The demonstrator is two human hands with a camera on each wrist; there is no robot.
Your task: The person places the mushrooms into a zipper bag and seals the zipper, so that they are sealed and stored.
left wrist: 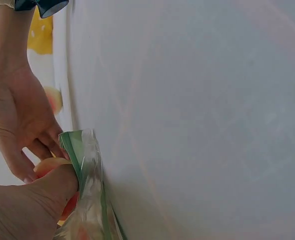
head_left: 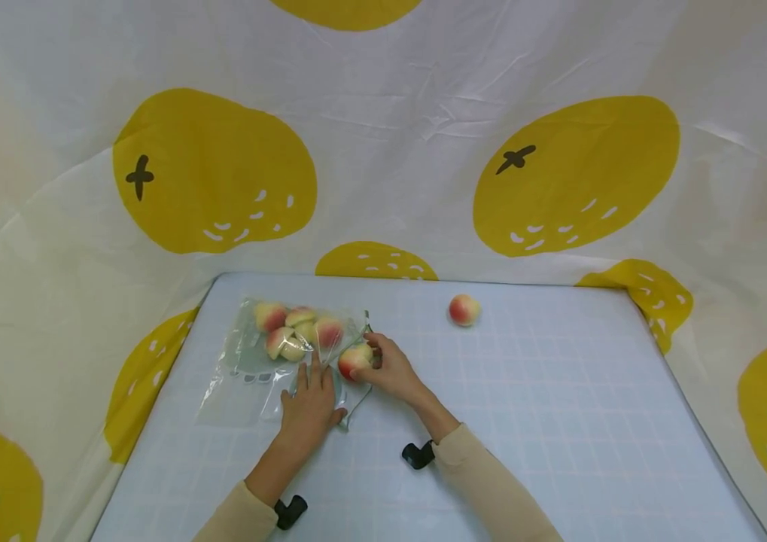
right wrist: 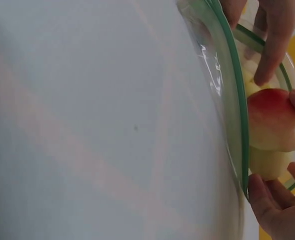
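A clear zip bag (head_left: pixel 230 391) with a green-edged mouth lies on the left of the table, several red-and-yellow peaches (head_left: pixel 270 316) inside its far part. My left hand (head_left: pixel 308 410) rests on the bag near its mouth with fingers spread; in the left wrist view the thumb (left wrist: pixel 55 192) is right at the green edge (left wrist: pixel 76 155). My right hand (head_left: pixel 393 369) holds one peach (head_left: pixel 351 363) between thumb and fingers at the bag's mouth. From the right wrist, this peach (right wrist: pixel 272 120) shows inside the green rim (right wrist: pixel 237 85), with fingertips of both hands around it.
Another peach (head_left: pixel 464 309) lies alone at the back of the table, right of the bag. A white cloth with yellow fruit prints (head_left: pixel 397 150) hangs behind the table. Black wrist devices (head_left: pixel 418 455) sit at both cuffs.
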